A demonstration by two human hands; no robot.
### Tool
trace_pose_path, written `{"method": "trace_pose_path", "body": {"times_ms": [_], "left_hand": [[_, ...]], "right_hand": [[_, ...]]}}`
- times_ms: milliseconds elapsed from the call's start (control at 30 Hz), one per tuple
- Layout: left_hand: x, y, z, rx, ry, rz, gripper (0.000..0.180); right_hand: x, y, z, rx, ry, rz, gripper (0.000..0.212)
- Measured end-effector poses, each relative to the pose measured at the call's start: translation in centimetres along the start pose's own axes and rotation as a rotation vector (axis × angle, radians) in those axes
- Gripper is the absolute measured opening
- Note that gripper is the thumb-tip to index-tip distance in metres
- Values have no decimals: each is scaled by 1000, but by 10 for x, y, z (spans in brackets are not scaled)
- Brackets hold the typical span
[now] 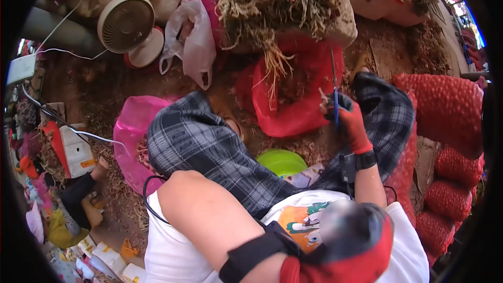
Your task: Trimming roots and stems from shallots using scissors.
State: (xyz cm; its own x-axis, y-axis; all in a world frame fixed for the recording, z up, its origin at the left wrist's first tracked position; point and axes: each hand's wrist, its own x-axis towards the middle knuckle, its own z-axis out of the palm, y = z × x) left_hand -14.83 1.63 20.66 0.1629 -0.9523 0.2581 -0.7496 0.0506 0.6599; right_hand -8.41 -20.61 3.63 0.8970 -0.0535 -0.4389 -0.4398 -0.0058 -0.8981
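Observation:
My right hand (pixel 354 124), in a red and dark glove, is closed around a long thin blade with a blue handle (pixel 336 109). The blade points away from me, over the right rim of an open red plastic bag (pixel 267 123). A small dry, root-like scrap (pixel 324 96) shows at its fingertips. My left hand (pixel 361 236), in a red and grey glove, is raised close in front of my chest; its fingers are blurred, so I cannot make out what it holds. Beyond the bag, dried stalks and roots (pixel 277 2) are heaped on a pale sack (pixel 343 21).
A lime-green bowl (pixel 283 162) sits between my legs. To the left are a pink bag (pixel 123 133), a white plastic bag (pixel 196 42) and a fan (pixel 126 23) with cables. Red mesh sacks (pixel 445 105) of small bulbs are stacked at right. Another person's leg (pixel 78 199) is at left.

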Motion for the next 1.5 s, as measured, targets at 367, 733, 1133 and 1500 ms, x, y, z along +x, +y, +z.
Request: {"method": "trace_pose_path", "body": {"times_ms": [367,733,1133,1500], "left_hand": [[2,-178,36,-608,520,-764,33],[3,-210,50,-1590,658,-745,26],[-16,-260,79,-696,471,-524,19],[-26,-252,40,-2072,925,-521,19]], "right_hand": [[1,-19,23,273,-128,-139,27],[9,4,7,434,-40,-69,25],[31,-9,25,87,-53,-301,26],[-11,-16,9,-553,100,-343,51]]}}
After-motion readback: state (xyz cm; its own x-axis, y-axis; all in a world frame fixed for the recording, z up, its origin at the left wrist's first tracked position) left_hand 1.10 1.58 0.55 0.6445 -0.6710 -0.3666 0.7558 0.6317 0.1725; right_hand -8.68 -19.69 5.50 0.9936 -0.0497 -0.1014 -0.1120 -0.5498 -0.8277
